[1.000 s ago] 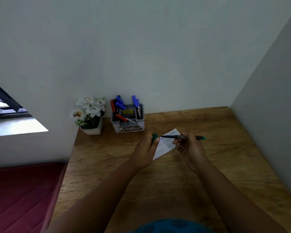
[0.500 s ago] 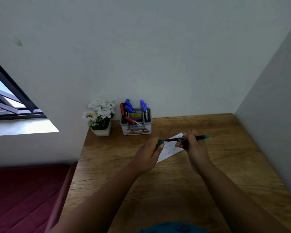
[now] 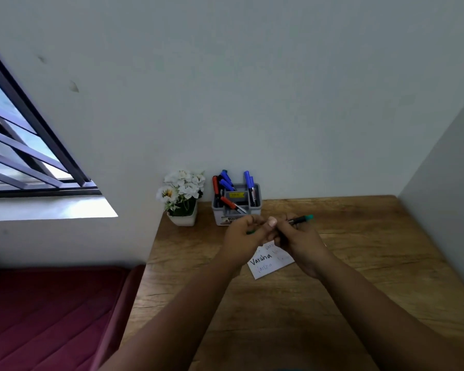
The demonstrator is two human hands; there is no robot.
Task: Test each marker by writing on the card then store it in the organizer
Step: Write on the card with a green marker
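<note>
Both hands meet above the wooden desk (image 3: 359, 263), just in front of the grey organizer (image 3: 255, 210). The right hand (image 3: 298, 242) is curled around a green marker (image 3: 300, 219), fingers pressed on its dark barrel; the teal end of the marker juts out up and to the right past the knuckles, and the rest of the barrel runs down-left into the grip and is hidden there. The left hand (image 3: 243, 234) is closed too, its thumb tip touching the right hand's fingers. A small sliver of green (image 3: 251, 232) shows below the left thumb; it looks like the marker's cap pinched in the fingers, though I cannot tell whether it is on the tip or apart from it.

The white card (image 3: 263, 266) lies flat on the desk directly beneath the hands, partly covered by them, with "Varsha" written on it in black and fainter lines of writing around that.

The organizer stands against the wall and holds blue markers (image 3: 249, 183) upright at the back right, more blue ones and a red marker (image 3: 214, 183) at the back left, and another red-capped pen (image 3: 232, 204) lying slanted across the front. A pot of white flowers (image 3: 182, 194) stands just beside it on the left
</note>
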